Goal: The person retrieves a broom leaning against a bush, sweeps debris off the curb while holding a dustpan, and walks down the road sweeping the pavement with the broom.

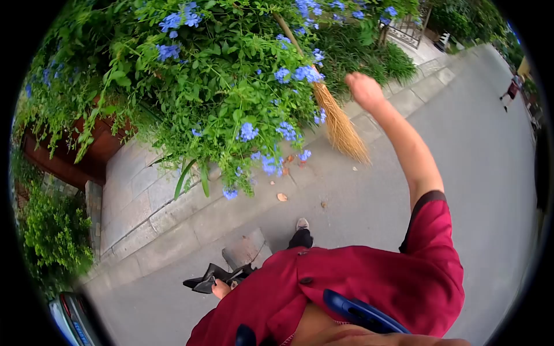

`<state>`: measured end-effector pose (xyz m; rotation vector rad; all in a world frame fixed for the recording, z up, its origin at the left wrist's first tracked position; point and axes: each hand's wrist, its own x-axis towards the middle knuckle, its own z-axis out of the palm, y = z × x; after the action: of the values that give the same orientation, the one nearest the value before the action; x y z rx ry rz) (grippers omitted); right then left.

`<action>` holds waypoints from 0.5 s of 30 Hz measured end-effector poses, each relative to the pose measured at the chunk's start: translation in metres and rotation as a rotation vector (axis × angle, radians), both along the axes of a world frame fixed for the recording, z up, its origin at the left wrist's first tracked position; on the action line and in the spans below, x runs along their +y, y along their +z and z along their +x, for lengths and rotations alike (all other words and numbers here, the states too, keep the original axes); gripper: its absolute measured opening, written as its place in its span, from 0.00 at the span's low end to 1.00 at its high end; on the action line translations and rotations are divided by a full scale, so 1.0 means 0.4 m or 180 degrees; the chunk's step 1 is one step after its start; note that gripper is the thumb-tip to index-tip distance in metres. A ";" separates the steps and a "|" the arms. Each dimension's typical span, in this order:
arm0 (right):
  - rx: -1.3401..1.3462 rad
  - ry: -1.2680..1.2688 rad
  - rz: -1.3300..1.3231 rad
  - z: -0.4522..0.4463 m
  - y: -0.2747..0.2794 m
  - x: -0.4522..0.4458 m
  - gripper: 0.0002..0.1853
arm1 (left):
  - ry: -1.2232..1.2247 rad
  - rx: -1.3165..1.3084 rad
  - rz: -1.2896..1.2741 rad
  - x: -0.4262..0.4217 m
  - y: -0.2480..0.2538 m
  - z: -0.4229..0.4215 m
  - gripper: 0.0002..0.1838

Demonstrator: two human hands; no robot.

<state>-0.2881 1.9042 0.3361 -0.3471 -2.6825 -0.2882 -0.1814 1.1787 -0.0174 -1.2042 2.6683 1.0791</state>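
My right hand point(366, 91) is raised at the upper right of centre, its fingers curled; whether it holds anything is hidden. Just left of it, a straw broom point(339, 124) slants with its bristles down near the kerb and its handle up among the leaves; a gap shows between hand and bristles. Low on the left, my left hand point(220, 289) grips a black item point(206, 279), perhaps a dustpan or bag, beside my body. A bush with blue flowers point(219, 98) hangs over the kerb and partly covers the broom handle.
A stone kerb point(199, 228) runs diagonally beside the grey road point(398, 196). Dry leaves point(281, 197) lie near it. Another person point(512, 91) is far off on the road at the right. A vehicle point(78, 323) stands at the lower left, a metal gate point(408, 29) at the top.
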 end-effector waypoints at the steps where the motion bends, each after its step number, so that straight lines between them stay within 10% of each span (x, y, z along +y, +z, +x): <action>1: -0.0123 0.0018 0.0181 -0.056 -0.002 0.044 0.07 | 0.0245 -0.0011 0.0083 0.017 -0.010 0.009 0.26; 11: -0.1415 0.0900 0.2068 -0.649 0.047 0.245 0.08 | 0.0789 -0.0036 -0.0354 0.319 -0.193 -0.031 0.25; 15: -0.0283 0.2067 0.3201 -0.839 -0.012 0.350 0.10 | 0.0707 -0.0317 -0.0321 0.529 -0.024 0.051 0.29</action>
<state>-0.6237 2.0443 0.3314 0.8144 -2.1917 -1.3342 -0.1612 1.3902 -0.0272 -1.5596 2.5894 0.8880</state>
